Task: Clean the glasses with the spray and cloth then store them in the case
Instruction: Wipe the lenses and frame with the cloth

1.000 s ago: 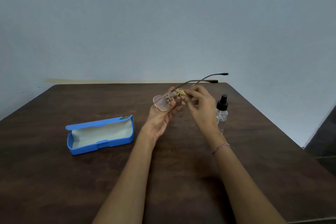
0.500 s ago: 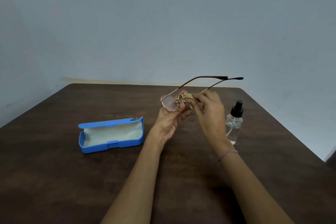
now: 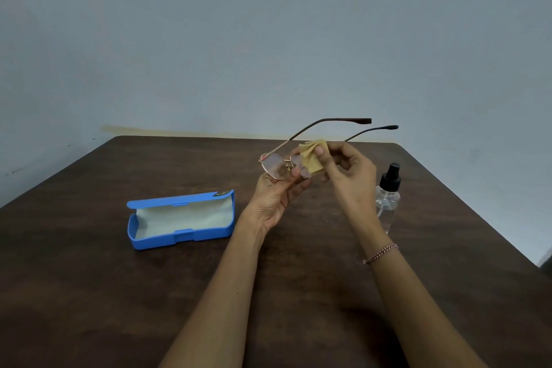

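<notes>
The left hand [image 3: 276, 197] pinches the glasses [image 3: 280, 167] at the bridge above the table [image 3: 89, 293], temples pointing away. The right hand [image 3: 351, 176] pinches a yellow cloth [image 3: 312, 158] over one lens, hiding most of it. The right forearm partly hides the spray bottle [image 3: 388, 194]; the blue case [image 3: 182, 219] lies open at left.

Dim, even light, soft shadows under the forearms, slight wide-angle edge bending.

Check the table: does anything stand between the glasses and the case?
Nothing visible does. The glasses are held above bare table, and the case lies open and empty to their left.
</notes>
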`<state>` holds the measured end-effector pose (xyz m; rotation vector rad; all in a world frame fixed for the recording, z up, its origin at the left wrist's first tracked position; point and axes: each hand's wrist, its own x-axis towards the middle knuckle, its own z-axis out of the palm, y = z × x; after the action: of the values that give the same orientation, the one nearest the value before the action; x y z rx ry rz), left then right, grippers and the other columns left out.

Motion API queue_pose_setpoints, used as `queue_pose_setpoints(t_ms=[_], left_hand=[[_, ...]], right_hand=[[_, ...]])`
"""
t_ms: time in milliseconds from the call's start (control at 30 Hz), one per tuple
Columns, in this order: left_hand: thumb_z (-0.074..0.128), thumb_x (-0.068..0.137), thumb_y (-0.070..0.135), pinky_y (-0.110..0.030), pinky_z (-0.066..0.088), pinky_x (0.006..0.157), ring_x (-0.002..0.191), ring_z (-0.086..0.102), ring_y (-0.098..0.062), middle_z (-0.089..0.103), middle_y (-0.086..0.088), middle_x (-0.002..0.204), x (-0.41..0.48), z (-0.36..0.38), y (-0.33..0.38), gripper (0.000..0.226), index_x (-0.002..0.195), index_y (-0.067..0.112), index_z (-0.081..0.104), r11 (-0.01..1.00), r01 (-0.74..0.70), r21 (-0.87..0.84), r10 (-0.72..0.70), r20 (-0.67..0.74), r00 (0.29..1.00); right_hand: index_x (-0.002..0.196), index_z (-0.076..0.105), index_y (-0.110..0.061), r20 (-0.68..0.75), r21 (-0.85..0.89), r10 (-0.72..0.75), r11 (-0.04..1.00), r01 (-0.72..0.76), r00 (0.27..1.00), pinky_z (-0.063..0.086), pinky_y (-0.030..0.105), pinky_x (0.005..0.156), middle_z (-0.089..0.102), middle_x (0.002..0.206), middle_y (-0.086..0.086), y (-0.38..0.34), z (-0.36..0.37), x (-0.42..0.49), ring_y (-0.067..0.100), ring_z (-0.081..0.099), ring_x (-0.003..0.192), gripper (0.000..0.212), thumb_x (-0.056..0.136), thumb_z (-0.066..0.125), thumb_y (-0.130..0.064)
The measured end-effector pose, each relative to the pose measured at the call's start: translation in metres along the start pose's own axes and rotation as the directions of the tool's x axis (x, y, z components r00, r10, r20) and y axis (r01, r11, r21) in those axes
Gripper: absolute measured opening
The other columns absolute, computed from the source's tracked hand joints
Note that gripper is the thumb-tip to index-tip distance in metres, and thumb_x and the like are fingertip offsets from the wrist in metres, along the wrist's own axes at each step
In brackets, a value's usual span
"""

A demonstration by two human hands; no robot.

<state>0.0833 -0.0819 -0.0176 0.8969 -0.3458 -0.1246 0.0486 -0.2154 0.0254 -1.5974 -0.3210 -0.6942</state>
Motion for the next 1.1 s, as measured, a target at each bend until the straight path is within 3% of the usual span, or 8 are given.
queue_pose_setpoints(t_ms=[133,200,300,467,667,800,933,1100], left_hand=[[0.093,0.047,0.032,-0.026,0.057,0.074,0.090,0.070,-0.017,0.073,-0.005,0.101,-0.001,0.004,-0.001,0.076,0.115,0.015,0.062,0.999,0.002,0.038,-0.005,0.088,0.996],[0.092,0.048,0.034,-0.026,0.057,0.077,0.093,0.070,-0.016,0.072,-0.004,0.104,-0.001,0.005,-0.001,0.080,0.118,0.016,0.059,0.999,0.005,0.052,-0.011,0.116,0.993],[0.091,0.050,0.032,-0.024,0.057,0.073,0.089,0.070,-0.015,0.073,-0.003,0.099,-0.001,0.004,-0.003,0.074,0.114,0.014,0.061,0.999,-0.002,0.040,-0.003,0.110,0.994],[0.086,0.057,0.027,-0.021,0.056,0.070,0.084,0.071,-0.014,0.073,-0.002,0.092,-0.003,0.003,0.001,0.068,0.117,0.014,0.058,0.998,-0.056,0.017,0.055,0.077,0.996],[0.092,0.047,0.035,-0.024,0.057,0.069,0.084,0.070,-0.013,0.073,-0.003,0.093,-0.004,-0.003,0.008,0.074,0.111,0.014,0.062,0.998,-0.061,0.004,0.061,0.076,0.995],[0.091,0.050,0.039,-0.025,0.058,0.067,0.088,0.070,-0.013,0.074,0.001,0.090,-0.004,-0.002,0.005,0.055,0.098,0.020,0.071,0.991,-0.038,0.129,0.022,0.119,0.993],[0.089,0.056,0.035,-0.025,0.057,0.066,0.088,0.070,-0.013,0.073,0.001,0.092,-0.003,-0.006,0.004,0.048,0.097,0.018,0.071,0.991,-0.042,0.127,0.026,0.124,0.992],[0.086,0.060,0.022,-0.025,0.057,0.063,0.087,0.069,-0.013,0.072,0.000,0.091,0.000,-0.009,0.004,0.035,0.093,0.019,0.075,0.995,0.009,0.096,-0.022,0.129,0.991]], right_hand=[[0.084,0.060,-0.021,-0.129,-0.225,-0.182,0.963,0.150,0.975,0.045,0.011,0.059,0.062,0.078,-0.011,0.002,-0.001,-0.001,-0.001,0.057,0.068,0.009,0.084,0.068,-0.023],[0.086,0.055,-0.019,-0.076,-0.350,-0.310,0.898,0.266,0.948,0.040,0.006,0.061,0.058,0.083,-0.007,0.004,-0.001,-0.002,-0.005,0.053,0.073,0.015,0.081,0.068,-0.014],[0.090,0.060,-0.011,0.062,-0.455,-0.338,0.828,0.328,0.939,0.037,0.002,0.066,0.055,0.088,-0.006,0.006,0.002,-0.005,-0.007,0.050,0.075,0.016,0.078,0.070,-0.008],[0.095,0.068,-0.005,0.266,-0.408,-0.356,0.800,0.440,0.896,0.041,0.008,0.072,0.061,0.091,0.001,0.008,0.003,-0.004,0.000,0.049,0.077,0.018,0.078,0.071,-0.002],[0.094,0.069,-0.004,0.301,-0.421,-0.363,0.779,0.465,0.882,0.045,0.011,0.068,0.063,0.088,0.004,0.009,0.002,-0.003,0.001,0.054,0.072,0.018,0.076,0.072,-0.001],[0.102,0.070,-0.005,0.255,-0.413,-0.395,0.781,0.468,0.883,0.047,0.015,0.077,0.063,0.096,0.006,0.005,0.004,-0.006,0.015,0.061,0.088,0.024,0.079,0.068,0.001],[0.106,0.069,-0.007,0.361,-0.343,-0.427,0.766,0.544,0.829,0.049,0.029,0.088,0.059,0.107,0.008,-0.001,0.006,-0.009,0.024,0.056,0.106,0.034,0.079,0.062,0.011],[0.107,0.069,-0.007,0.302,-0.436,-0.415,0.740,0.512,0.858,0.040,0.013,0.088,0.057,0.107,0.011,0.001,0.001,-0.006,0.023,0.053,0.103,0.036,0.078,0.061,0.013]])
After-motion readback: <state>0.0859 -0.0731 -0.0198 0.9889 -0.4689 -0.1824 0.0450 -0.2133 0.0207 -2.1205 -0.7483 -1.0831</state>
